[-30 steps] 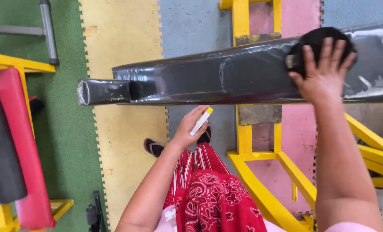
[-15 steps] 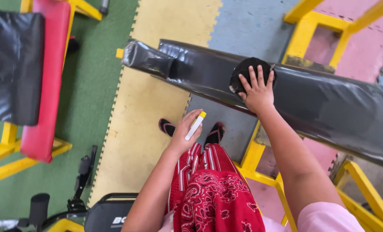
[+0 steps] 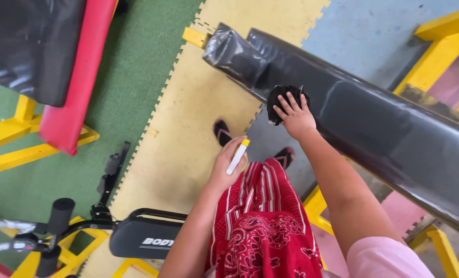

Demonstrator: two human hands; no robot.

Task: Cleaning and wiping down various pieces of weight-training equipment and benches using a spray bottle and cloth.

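Head view, looking straight down. Right hand [image 3: 294, 116] lies flat, fingers spread, pressing a black cloth [image 3: 281, 98] against the long black padded bench [image 3: 373, 123]. The cloth is bunched under the palm and fingertips and pokes out above them, near the bench's narrow wrapped end [image 3: 234, 51], on the edge facing the person. Not a closed grip, just palm and fingers pushing down on the cloth.

Left hand [image 3: 228, 164] is curled around a small white bottle with a yellow cap [image 3: 237, 156], cap pointing up and away from the body. The bottle runs diagonally across the fingers, held over the yellow floor mat [image 3: 188, 134], clear of the bench and well apart from the cloth. Cannot tell whether the bottle carries a label.

Labels: one black rectangular seat pad [image 3: 144, 237] at bottom left has white block lettering along its lower edge, partly cut off by the left forearm. It sits on a black and yellow frame beside a black foam roller [image 3: 60, 215].

Upper left: a red pad with a black wrapped cushion [image 3: 34, 46] on a yellow frame [image 3: 13, 134], standing on the green mat [image 3: 137, 72]. Yellow frame tubes [image 3: 440, 51] show under the bench at right, over blue and pink mats. Red patterned skirt [image 3: 260, 226] and two dark sandals, one [image 3: 221, 133] on the yellow mat, fill bottom centre.
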